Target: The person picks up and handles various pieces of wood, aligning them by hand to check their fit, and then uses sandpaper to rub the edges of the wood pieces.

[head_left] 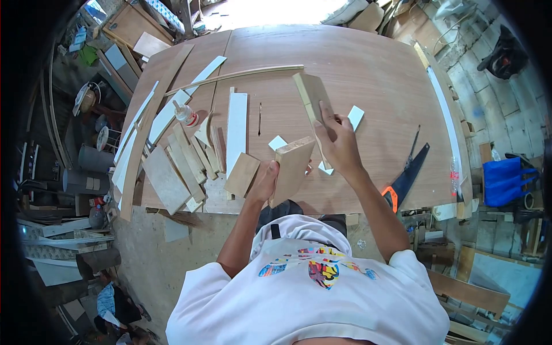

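My left hand (265, 180) is closed on a short wooden board (294, 171), held upright with its rough cut edge facing up. In my right hand (340, 142) is a longer wooden board (311, 95), gripped near its lower part and tilted up to the left. The two boards are apart, with a narrow gap between them. A small wooden piece (242, 174) lies just left of my left hand. Small white pieces (278, 142) rest on the table behind the boards, and a white strip (356, 118) lies beyond my right hand.
A handsaw (409, 175) with an orange handle lies at the table's (379, 75) right front. A glue bottle (185, 115) stands among wood offcuts (167, 175) on the left. A white panel strip (236, 129), a pencil-like stick (260, 118) and a plastic bottle (455, 175) are also there.
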A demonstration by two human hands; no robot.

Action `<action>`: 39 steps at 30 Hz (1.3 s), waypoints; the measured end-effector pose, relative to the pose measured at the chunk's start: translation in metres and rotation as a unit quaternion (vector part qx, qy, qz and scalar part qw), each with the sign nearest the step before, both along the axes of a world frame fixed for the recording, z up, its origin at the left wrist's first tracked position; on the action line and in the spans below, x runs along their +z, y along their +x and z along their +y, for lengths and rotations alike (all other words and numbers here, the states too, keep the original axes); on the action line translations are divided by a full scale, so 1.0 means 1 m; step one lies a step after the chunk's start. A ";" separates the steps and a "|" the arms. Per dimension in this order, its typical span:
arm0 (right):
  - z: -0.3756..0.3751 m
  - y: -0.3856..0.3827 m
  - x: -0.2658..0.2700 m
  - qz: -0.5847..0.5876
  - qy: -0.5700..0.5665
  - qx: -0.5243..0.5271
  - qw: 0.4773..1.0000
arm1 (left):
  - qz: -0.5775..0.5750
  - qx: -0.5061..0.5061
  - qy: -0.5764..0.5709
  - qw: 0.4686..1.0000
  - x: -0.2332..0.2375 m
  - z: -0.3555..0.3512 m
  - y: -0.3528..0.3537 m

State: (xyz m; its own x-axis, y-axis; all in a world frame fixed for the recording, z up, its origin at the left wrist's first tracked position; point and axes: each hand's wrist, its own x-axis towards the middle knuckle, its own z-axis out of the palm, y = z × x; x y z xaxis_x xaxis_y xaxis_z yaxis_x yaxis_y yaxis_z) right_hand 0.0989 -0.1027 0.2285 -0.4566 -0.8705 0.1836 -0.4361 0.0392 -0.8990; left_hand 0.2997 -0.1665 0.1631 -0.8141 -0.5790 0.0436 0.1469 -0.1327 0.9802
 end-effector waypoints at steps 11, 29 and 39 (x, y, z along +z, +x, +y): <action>-0.010 0.009 0.003 0.136 0.005 -0.013 0.991 | -0.006 0.092 -0.019 0.996 0.001 0.002 -0.014; 0.012 0.006 0.010 0.017 -0.025 0.017 0.999 | 0.052 0.037 0.103 0.993 -0.059 -0.010 0.009; 0.004 -0.001 0.005 -0.117 0.049 0.106 0.986 | 0.122 -0.099 0.245 0.957 -0.008 0.010 0.003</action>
State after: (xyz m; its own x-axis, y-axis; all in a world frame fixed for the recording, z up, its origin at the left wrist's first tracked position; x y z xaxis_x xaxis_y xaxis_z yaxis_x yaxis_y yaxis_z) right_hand 0.0981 -0.0990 0.2339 -0.2822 -0.9593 0.0051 -0.2247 0.0610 -0.9725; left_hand 0.3027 -0.1562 0.1552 -0.9103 -0.4139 0.0094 0.2877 -0.6161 0.7332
